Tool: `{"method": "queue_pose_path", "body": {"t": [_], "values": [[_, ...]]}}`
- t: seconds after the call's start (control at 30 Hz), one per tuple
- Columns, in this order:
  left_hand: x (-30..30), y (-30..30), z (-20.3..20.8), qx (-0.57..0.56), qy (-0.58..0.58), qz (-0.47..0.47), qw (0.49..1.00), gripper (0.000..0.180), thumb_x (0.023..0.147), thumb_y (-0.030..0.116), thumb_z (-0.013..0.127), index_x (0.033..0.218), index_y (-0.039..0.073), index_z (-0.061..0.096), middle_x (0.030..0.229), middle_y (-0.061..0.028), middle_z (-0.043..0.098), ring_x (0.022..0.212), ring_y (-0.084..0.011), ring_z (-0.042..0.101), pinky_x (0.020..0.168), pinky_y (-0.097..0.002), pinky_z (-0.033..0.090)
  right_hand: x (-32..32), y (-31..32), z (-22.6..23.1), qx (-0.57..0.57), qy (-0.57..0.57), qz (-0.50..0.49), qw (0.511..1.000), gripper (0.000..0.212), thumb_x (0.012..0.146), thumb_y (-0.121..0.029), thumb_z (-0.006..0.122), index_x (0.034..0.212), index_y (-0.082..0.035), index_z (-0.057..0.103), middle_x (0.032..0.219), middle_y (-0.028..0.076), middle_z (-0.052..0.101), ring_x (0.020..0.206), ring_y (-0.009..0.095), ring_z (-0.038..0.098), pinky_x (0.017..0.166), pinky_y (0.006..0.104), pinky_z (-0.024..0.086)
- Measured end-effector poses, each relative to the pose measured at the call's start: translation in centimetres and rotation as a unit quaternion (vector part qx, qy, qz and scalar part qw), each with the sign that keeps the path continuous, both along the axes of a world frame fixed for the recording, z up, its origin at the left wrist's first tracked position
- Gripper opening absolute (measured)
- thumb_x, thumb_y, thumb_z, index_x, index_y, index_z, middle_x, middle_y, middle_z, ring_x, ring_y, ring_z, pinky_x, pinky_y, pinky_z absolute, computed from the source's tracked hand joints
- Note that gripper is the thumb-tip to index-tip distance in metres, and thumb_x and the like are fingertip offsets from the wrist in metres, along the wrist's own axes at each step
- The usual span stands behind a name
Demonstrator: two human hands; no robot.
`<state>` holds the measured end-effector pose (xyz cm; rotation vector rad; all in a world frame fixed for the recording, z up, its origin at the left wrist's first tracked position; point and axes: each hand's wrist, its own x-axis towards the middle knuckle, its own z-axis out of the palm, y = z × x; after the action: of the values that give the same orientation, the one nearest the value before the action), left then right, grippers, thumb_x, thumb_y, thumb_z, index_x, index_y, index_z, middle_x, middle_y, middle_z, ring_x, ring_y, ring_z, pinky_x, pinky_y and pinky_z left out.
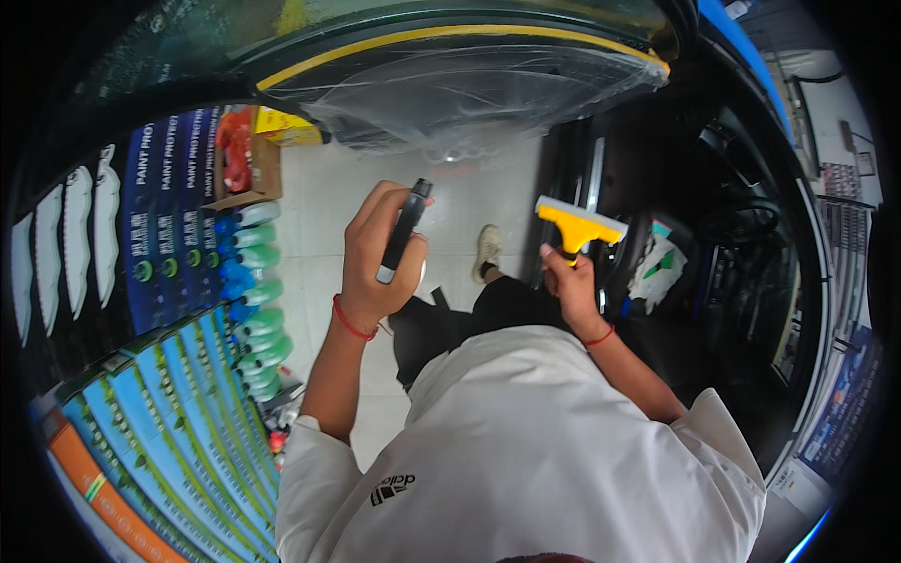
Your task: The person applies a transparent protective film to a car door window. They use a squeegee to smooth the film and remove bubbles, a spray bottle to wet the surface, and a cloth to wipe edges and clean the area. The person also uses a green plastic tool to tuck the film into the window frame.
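Observation:
My left hand [377, 249] is raised at the middle. Its fingers are wrapped round a slim black tool [404, 233] with a silvery end, held slanted; its exact kind is unclear. A yellow squeegee [581, 231] with a pale grey blade stands upright in my right hand [573, 286], whose fingers close on its dark handle. Ahead of both hands is a car door window [310, 23] with a strip of yellow tape [460, 31] along its edge. Clear plastic sheeting [441, 89] hangs below the tape, apart from my hands.
An open car interior [723, 272] is on the right, with a white and green sheet [658, 267] on its seat. Tall blue boxes [174, 216], light-blue boxes [183, 380], several green bottles [261, 291] and an open carton [249, 155] line the left. Pale tiles [314, 202] cover the floor.

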<state>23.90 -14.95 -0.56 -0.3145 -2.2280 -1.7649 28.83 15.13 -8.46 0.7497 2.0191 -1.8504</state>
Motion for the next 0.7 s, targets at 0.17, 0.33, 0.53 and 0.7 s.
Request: {"method": "queue_pose_path", "body": {"t": [0.17,0.33,0.53,0.7], "values": [[-3.4,1.8,-4.3,0.024,0.006,-0.032,0.999,0.014,0.074,0.001,0.051,0.087,-0.003,0.055,0.078,-0.0147,0.047,0.066,-0.0293,0.047,0.060,-0.0364,0.037,1.6,1.2,-0.1,0.006,-0.044,0.036,0.998,0.029,0.092,-0.026,0.073,0.072,-0.011,0.060,0.055,-0.008,0.047,0.043,0.003,0.038,0.042,0.0212,0.028],[-5.0,2.3,-6.6,0.110,0.064,0.042,0.991,0.025,0.073,0.003,0.056,0.096,-0.006,0.057,0.086,-0.0158,0.053,0.070,-0.0307,0.054,0.065,-0.0356,0.046,3.2,4.4,-1.4,0.086,-0.082,0.065,0.991,0.030,0.093,-0.026,0.073,0.071,-0.010,0.059,0.055,-0.007,0.048,0.044,0.003,0.040,0.043,0.0225,0.028],[-8.6,7.0,-4.7,0.173,0.224,-0.014,0.959,0.025,0.070,0.002,0.055,0.093,-0.007,0.057,0.086,-0.0146,0.055,0.068,-0.0286,0.055,0.061,-0.0333,0.044,1.8,5.4,-1.4,0.090,-0.098,0.076,0.988,0.030,0.094,-0.023,0.071,0.072,-0.008,0.058,0.055,-0.005,0.047,0.045,0.004,0.040,0.044,0.0222,0.029],[-14.2,13.5,-5.6,0.059,0.199,0.003,0.978,0.033,0.079,0.015,0.066,0.107,-0.002,0.063,0.112,-0.0186,0.066,0.093,-0.0397,0.064,0.080,-0.0427,0.053,1.1,6.7,-1.0,0.073,-0.066,0.049,0.994,0.029,0.094,-0.024,0.071,0.074,-0.008,0.058,0.054,-0.004,0.048,0.044,0.005,0.040,0.045,0.0225,0.030]]}}
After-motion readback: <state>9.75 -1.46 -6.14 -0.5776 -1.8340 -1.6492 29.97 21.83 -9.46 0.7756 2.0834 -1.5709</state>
